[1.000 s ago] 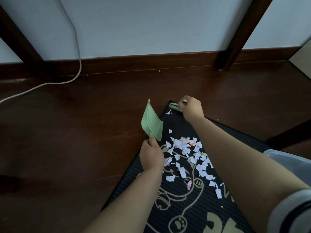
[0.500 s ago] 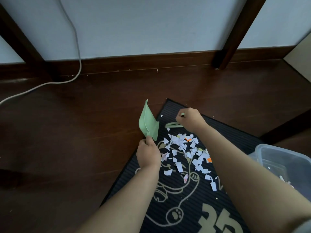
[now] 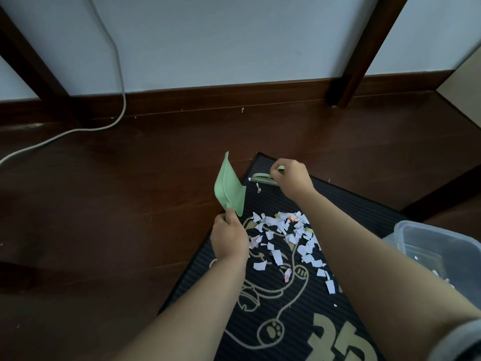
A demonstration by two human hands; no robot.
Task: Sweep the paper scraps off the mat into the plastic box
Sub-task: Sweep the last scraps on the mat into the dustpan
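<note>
A dark ribbed mat (image 3: 263, 201) is lying on the wooden floor (image 3: 104, 204), and a clear plastic box (image 3: 442, 238) is sitting just beside its right side. The left hand (image 3: 229, 238) is gripping the handle of a green dustpan (image 3: 230, 188), holding it tilted upward. The right hand (image 3: 291, 178) is curling around what looks like a small green brush (image 3: 261, 177) near the mat's far corner. The paper scraps (image 3: 283, 230) are lying scattered on the mat, mostly between the two arms.

A room in a home: dark wooden floor (image 3: 104, 230), skirting board (image 3: 208, 100), pale wall (image 3: 234, 35), cartoon-printed mat (image 3: 276, 332), trailing cable (image 3: 125, 100), 2 furniture legs (image 3: 364, 48).
</note>
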